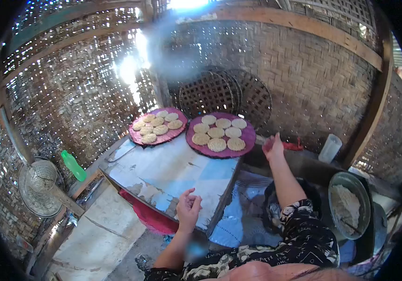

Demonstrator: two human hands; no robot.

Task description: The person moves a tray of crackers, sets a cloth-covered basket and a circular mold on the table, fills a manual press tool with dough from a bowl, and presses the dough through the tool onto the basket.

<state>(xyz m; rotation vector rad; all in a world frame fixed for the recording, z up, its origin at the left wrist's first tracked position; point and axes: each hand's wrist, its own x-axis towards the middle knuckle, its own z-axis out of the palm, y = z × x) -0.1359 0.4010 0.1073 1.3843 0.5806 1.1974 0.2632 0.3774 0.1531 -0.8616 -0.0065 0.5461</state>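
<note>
One left tray [165, 135] and one right tray [249, 136] are lying side by side near the middle of the frame, on the far end of the table [177, 168]. Both are carrying pale rounds [216, 133], spread mostly in a single layer. The right hand [273, 147], right of center, is hovering nearest the right tray, apart from its rim, with fingers spread and nothing showing in the grip. The left hand [189, 209], lower center, is hanging over the table's near edge, loosely curled, also holding nothing visible. A cup [330, 148] is leaning farther right.

The rounds are looking thin, light, rough and probably fragile, so pinching hard would be risking cracks; sliding fingers under an edge seems safer. Each tray is looking light and fairly stiff, best held level by opposite rims, since tilting could be sending the loose rounds sliding.
</note>
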